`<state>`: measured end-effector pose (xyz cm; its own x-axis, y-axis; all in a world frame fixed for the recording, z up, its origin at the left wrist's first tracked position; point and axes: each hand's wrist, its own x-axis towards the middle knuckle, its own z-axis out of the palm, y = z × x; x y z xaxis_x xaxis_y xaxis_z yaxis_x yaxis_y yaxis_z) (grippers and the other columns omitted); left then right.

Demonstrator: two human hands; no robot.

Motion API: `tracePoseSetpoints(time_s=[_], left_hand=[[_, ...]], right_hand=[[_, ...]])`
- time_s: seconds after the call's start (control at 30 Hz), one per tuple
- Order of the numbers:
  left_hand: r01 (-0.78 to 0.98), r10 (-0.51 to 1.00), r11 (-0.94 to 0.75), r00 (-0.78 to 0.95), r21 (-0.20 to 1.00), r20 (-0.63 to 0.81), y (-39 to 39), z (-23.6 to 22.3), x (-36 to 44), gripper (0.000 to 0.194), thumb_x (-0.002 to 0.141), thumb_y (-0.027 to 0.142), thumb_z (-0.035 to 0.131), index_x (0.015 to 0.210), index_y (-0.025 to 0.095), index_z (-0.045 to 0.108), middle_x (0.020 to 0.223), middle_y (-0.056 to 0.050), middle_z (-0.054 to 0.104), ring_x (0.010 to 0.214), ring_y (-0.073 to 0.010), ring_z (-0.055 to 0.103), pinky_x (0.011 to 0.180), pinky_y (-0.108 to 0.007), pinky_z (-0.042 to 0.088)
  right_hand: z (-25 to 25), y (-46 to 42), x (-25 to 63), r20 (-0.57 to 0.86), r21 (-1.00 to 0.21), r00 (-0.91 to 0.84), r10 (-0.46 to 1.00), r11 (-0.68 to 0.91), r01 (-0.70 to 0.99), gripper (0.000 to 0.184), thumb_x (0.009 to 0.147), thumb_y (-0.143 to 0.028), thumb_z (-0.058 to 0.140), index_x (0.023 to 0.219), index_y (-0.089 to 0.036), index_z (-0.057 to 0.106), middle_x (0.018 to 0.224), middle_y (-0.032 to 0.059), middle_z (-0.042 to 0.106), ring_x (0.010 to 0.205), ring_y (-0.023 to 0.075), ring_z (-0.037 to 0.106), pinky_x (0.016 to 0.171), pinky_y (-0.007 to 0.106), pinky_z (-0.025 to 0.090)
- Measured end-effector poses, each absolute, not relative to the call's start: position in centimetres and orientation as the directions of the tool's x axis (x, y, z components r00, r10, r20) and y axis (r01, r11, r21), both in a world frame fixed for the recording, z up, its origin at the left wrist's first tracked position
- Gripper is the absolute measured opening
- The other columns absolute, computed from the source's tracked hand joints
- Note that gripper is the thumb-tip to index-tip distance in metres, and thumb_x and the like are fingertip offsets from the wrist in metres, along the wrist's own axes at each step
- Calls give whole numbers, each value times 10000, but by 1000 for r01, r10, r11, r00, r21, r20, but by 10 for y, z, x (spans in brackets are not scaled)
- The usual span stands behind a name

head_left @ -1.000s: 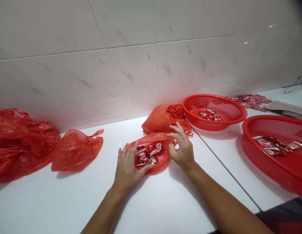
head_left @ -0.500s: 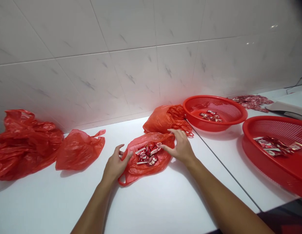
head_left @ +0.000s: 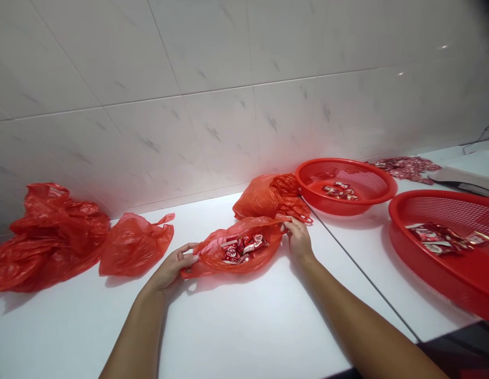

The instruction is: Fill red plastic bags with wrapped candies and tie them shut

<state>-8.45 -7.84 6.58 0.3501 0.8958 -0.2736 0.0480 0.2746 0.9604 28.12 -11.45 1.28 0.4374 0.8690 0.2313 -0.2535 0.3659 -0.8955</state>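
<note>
Left hand (head_left: 171,269) drawn outward along the red plastic bag (head_left: 210,258), fingers (head_left: 188,252) half-curled at its end, hold unclear; right hand (head_left: 300,241) pinching the opposite corner; wrapped red sweets (head_left: 244,250) inside

Your left hand (head_left: 171,269) and right hand (head_left: 299,242) are bare, and so are your left forearm (head_left: 136,331) and right forearm (head_left: 358,316), with no sleeve, cuff or band showing anywhere between the fingers and the bottom edge of the view, where both arms are cut off. You have slim, smooth forearms that narrow toward the wrists and widen again into fairly small, narrow hands, and your slender fingers (head_left: 185,258) are too small in this view for the nails to be made out.
</note>
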Motion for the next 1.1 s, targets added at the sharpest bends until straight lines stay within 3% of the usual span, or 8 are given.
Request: tracePoseSetpoints(time_s=[0.1,0.2,0.3,0.37,0.5,0.7,0.97,1.1], left_hand=[[-262,972,212,160,942,-174,-69,57,-83,468,707,235,925,1119,146,721,696,-8,669,610,-130,631,586,-219,545],[-436,993,115,53,893,-102,-65,54,-82,407,714,248,893,1082,185,732,689,25,619,674,-116,637,674,-197,590],[-549,998,66,47,834,-48,-66,55,-82,400,723,231,865,1101,226,732,837,-5,698,798,-143,694,813,-252,630],[-595,999,29,42,803,-5,-68,57,-81,434,724,209,864,1136,248,731,974,-28,745,872,-157,719,863,-277,636],[-605,997,-30,37,796,66,-72,58,-78,554,704,198,885,1226,282,720,1121,-29,765,925,-150,729,902,-278,633],[-530,992,8,108,848,58,-73,53,-80,640,654,214,942,1255,257,728,1103,-50,774,921,-150,727,891,-259,626],[-371,982,24,182,928,48,-70,45,-82,772,622,341,981,1329,216,697,970,-85,778,810,-167,708,693,-231,590],[-371,988,-40,125,928,93,-76,49,-79,658,599,298,989,1209,192,766,695,-9,696,748,-135,664,711,-193,567]], right_hand=[[11,-112,281,220,-896,444,869,360,-261,278,812,-406,639,629,-198,610,807,45,683,677,176,570,630,300,444],[10,-110,280,245,-871,442,863,396,-290,309,811,-429,623,610,-196,597,1018,106,744,942,254,673,767,345,519],[8,-109,277,290,-846,407,866,431,-313,313,827,-420,596,603,-201,602,1131,133,749,1202,305,645,943,408,522],[9,-111,275,304,-839,378,874,434,-329,294,825,-406,611,622,-196,637,1190,140,740,1258,308,626,992,422,510],[10,-114,269,299,-825,333,894,418,-380,276,819,-407,663,658,-185,692,1281,140,716,1227,308,649,1010,437,517],[9,-111,257,270,-822,335,902,398,-407,292,842,-418,641,664,-193,697,1216,124,758,1182,303,685,1051,457,512],[6,-109,259,287,-851,346,893,404,-337,335,863,-449,600,656,-195,671,1226,127,758,1148,305,697,1004,454,535],[7,-112,265,337,-857,364,868,443,-263,337,879,-438,590,662,-191,663,1219,138,751,1163,312,691,991,457,538]])
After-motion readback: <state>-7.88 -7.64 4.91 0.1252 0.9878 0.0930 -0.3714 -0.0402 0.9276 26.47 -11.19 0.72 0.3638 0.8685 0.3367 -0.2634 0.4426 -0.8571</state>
